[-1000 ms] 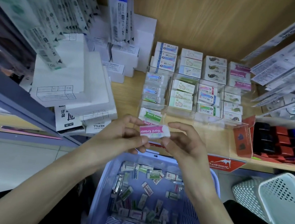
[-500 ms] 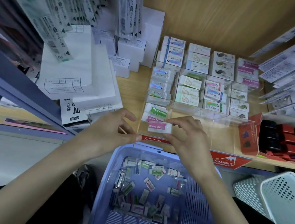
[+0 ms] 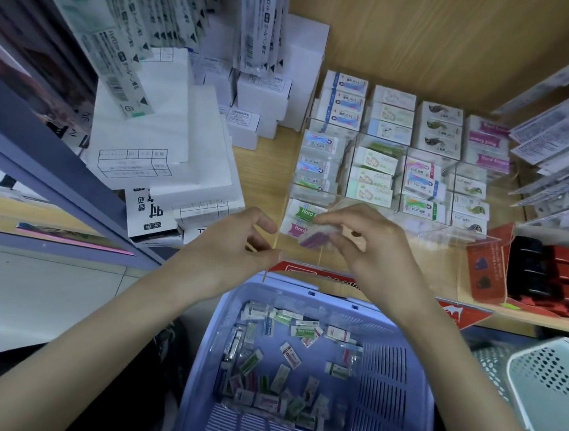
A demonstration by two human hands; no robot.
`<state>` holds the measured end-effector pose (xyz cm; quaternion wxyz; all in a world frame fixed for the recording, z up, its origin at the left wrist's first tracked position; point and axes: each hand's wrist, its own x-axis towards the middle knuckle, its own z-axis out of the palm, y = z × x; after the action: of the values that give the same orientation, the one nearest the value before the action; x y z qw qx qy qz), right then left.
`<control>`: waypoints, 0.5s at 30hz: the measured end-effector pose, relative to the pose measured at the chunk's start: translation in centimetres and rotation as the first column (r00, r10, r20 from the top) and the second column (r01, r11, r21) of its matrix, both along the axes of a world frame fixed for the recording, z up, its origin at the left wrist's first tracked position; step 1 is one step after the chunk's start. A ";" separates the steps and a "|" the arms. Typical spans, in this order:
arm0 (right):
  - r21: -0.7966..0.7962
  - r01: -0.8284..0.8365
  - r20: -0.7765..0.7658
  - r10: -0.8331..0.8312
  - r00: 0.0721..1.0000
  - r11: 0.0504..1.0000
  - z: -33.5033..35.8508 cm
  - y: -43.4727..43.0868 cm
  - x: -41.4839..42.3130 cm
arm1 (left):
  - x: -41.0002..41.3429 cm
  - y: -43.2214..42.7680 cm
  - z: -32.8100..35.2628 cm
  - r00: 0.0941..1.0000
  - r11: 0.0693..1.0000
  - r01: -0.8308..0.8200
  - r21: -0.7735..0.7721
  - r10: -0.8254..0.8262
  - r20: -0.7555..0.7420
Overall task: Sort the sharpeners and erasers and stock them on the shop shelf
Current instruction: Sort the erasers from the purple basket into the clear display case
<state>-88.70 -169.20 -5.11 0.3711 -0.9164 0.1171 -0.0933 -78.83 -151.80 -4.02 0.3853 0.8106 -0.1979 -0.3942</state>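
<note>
My right hand pinches a pink-banded hard eraser, blurred, over the front left compartment of the clear acrylic display. Two hard erasers lie there, a green one behind a pink one. My left hand hovers just left of the display with relaxed fingers and holds nothing. Further compartments hold rows of boxed erasers. Below my hands a blue basket holds several loose wrapped erasers.
White boxes are stacked on the wooden shelf to the left, with hanging packets above them. A red tray of dark, red and blue items stands at right. A white perforated basket sits at lower right.
My right hand has carried the pink eraser forward from above the basket to the front left compartment. My left hand has let go of it and drawn slightly left.
</note>
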 end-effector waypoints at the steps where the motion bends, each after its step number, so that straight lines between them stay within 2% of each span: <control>1: 0.053 -0.004 -0.022 0.005 1.000 0.999 0.5 -0.1 0.2 | 0.0 0.0 0.0 1.000 1.000 -0.004 -0.002 0.004 -0.004; 5: 0.158 -0.058 -0.228 0.093 0.969 0.986 1.9 -0.5 2.2 | 0.0 0.0 0.0 1.000 1.000 0.001 0.007 -0.001 0.000; 8: -0.003 -0.241 -0.342 0.225 0.912 0.971 1.8 -0.6 4.1 | 0.1 0.0 0.0 1.000 1.000 -0.004 0.014 0.004 -0.004; 11: -0.074 -0.376 -0.421 0.313 0.851 0.924 0.7 0.3 5.1 | 0.1 -0.1 0.0 1.000 1.000 0.002 0.020 -0.002 -0.004; 15: -0.051 -0.309 -0.408 0.263 0.874 0.950 -0.5 1.3 5.3 | 0.1 -0.2 0.0 1.000 1.000 0.002 -0.001 -0.002 -0.027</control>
<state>-83.40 -167.91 -5.61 0.2964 -0.9431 0.0472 0.1434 -78.70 -151.97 -4.03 0.3878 0.8049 -0.1935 -0.4054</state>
